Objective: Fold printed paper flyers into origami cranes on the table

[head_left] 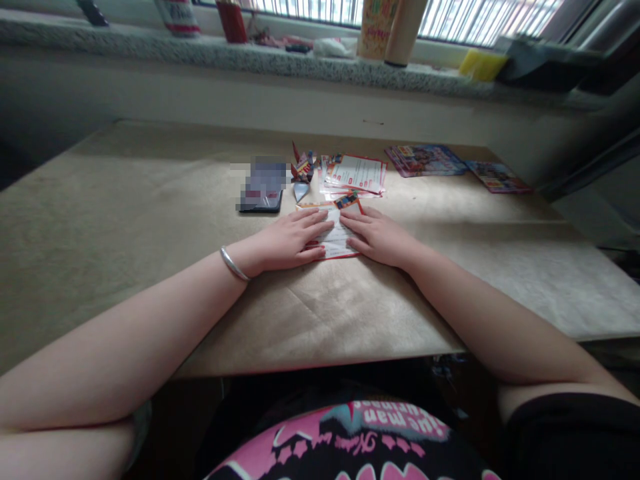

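A printed sheet of paper (334, 233) with a red and orange border lies on the table in front of me, with crease lines across it. Flat on its left part rests my left hand (293, 241), fingers stretched out. My right hand (380, 237) lies spread on the right part in the same way. Just beyond the sheet sit a folded paper figure (303, 167) with pointed tips and a stack of printed sheets (356, 172). The parts of the sheet under my palms are hidden.
Left of the paper figure lies a dark phone-like device (264, 187), partly blurred. Colourful booklets (425, 160) lie at the back right, another booklet (497, 177) beside them. Behind the table (125, 220), a stone windowsill (280, 63) holds a red container (231, 21) and a yellow sponge-like block (483, 65).
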